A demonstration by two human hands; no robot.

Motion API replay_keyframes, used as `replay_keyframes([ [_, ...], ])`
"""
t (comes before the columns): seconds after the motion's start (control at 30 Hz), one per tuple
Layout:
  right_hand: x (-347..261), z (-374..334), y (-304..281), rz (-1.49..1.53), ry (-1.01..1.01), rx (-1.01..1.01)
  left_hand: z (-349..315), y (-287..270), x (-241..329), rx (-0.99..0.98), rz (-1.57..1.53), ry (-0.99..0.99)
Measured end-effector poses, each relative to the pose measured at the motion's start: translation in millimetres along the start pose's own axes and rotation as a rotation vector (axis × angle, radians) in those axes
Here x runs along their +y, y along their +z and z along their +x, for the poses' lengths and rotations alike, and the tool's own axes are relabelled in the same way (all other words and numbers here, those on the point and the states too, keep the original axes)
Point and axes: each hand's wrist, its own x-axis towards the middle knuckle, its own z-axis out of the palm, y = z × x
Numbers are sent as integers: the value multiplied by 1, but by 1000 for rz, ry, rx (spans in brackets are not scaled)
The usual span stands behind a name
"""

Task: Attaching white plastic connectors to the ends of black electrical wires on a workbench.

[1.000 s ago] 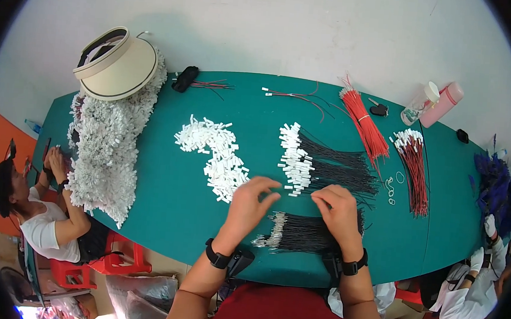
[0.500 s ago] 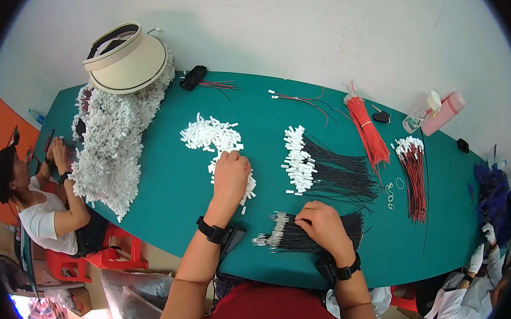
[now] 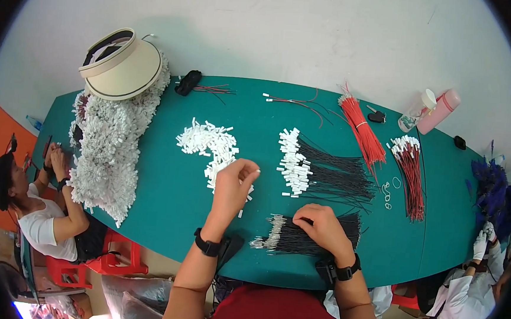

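My left hand (image 3: 233, 184) is raised over the lower end of a loose pile of white plastic connector housings (image 3: 206, 138). Its thumb and forefinger are pinched together, with a tiny white connector housing (image 3: 258, 171) just showing at the tips. My right hand (image 3: 322, 224) rests on a bundle of black wires (image 3: 288, 236) with bare metal terminals at their left ends. Its thumb and fingers are closed at a black wire near those terminals; the grip is partly hidden. Beyond it lie black wires with white housings fitted (image 3: 295, 168), their tails pointing right.
A large heap of white connectors (image 3: 111, 149) with a cream sun visor (image 3: 122, 70) on top fills the left. Red wire bundles (image 3: 362, 131), dark red wires (image 3: 408, 176), keys (image 3: 376, 114) and a pink bottle (image 3: 439, 112) lie right. Co-workers sit at both table ends.
My left hand has come away from the white pile, turning slightly right with its pinched fingertips now showing. My right hand has barely moved on the black wires. The view has shifted a little.
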Motion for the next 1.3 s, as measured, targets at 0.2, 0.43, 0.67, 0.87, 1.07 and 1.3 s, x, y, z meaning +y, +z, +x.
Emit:
replay_keyframes([
  [0.2,-12,3,-8,159,121,-25,-26,16,12,-243,-926,-285],
  [0.43,-4,1,-3,106,-74,12,-29,19,11,-280,-1007,-403],
  [0.67,-17,0,-5,369,198,59,-31,20,11,-267,-1006,-396],
  [0.87,-25,2,-5,196,126,310,-37,25,19,-301,-960,-316],
  [1.07,-25,5,1,101,44,436,-39,25,12,-352,-872,-269],
  [1.3,-23,3,1,70,-2,454,-39,22,20,-347,-871,-329],
])
